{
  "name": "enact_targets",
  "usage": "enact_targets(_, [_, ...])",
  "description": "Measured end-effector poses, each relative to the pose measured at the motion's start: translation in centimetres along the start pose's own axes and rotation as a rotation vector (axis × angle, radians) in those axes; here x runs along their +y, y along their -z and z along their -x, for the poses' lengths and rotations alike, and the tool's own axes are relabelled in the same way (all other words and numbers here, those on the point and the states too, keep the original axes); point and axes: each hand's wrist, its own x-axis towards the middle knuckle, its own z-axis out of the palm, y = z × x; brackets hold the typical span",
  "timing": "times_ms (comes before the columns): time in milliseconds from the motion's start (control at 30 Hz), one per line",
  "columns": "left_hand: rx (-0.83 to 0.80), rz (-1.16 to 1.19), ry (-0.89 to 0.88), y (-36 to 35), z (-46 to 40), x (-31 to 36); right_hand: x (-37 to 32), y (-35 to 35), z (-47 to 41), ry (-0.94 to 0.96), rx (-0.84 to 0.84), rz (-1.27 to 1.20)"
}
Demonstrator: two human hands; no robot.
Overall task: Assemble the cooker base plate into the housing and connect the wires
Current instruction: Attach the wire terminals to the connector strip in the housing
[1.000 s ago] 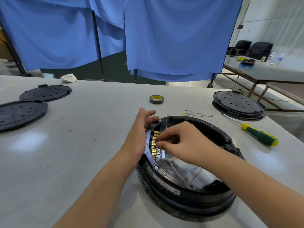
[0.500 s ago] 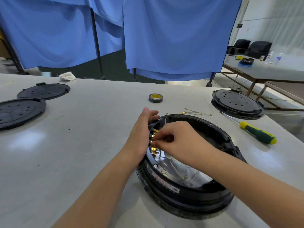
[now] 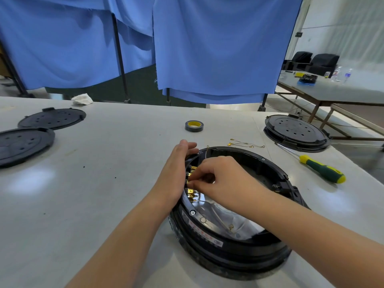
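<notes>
The round black cooker housing (image 3: 239, 252) lies open side up on the white table, with a shiny metal plate (image 3: 234, 223) inside. A row of brass terminals (image 3: 192, 195) runs along its inner left wall. My left hand (image 3: 176, 173) rests flat against the housing's outer left rim, fingers straight. My right hand (image 3: 220, 179) reaches inside, fingertips pinching a thin wire connector at the terminals; the connector itself is mostly hidden by the fingers. A thin wire (image 3: 223, 222) lies across the metal plate.
Loose thin wires (image 3: 246, 144) lie behind the housing. A roll of tape (image 3: 194, 125) sits further back. A green-yellow screwdriver (image 3: 321, 171) lies at right, near a stacked black base plate (image 3: 296, 132). Two black plates (image 3: 52, 118) (image 3: 22, 143) sit at left.
My right hand has shifted slightly along the terminal row, toward the far end of the housing. My left hand stays against the rim.
</notes>
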Motion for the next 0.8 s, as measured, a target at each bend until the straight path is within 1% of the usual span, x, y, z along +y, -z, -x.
enact_targets(100, [-0.005, -0.053, -0.016, 0.2, -0.1, -0.2, -0.1, 0.6, 0.2, -0.010, -0.032, 0.012])
enact_targets(167, [0.005, -0.078, -0.024, 0.3, -0.2, -0.3, -0.1, 1.9, 0.2, -0.025, -0.022, -0.011])
enact_targets(233, [0.021, -0.091, -0.045, 0.5, -0.5, -0.6, 0.5, 4.2, -0.1, -0.045, 0.022, -0.104])
enact_targets(300, [0.031, -0.092, -0.074, 0.7, -0.8, -0.8, 1.9, 6.8, -0.6, -0.078, 0.088, -0.127])
enact_targets(400, [0.037, -0.135, -0.119, 1.4, -1.0, -1.1, 6.2, 9.6, -2.1, -0.223, 0.152, -0.106])
enact_targets(500, [0.073, -0.232, -0.148, 2.0, -1.1, -1.3, 11.5, 10.0, -3.4, -0.405, 0.118, -0.003])
enact_targets(567, [0.100, -0.212, -0.135, 2.0, -1.3, -1.5, 14.6, 9.3, -4.1, -0.471, 0.095, 0.099])
enact_targets(667, [0.116, -0.181, -0.100, 1.9, -1.5, -1.9, 17.6, 7.9, -5.1, -0.464, 0.079, 0.232])
enact_targets(800, [0.113, -0.160, -0.051, 1.9, -1.6, -2.0, 19.1, 6.5, -6.5, -0.449, 0.098, 0.296])
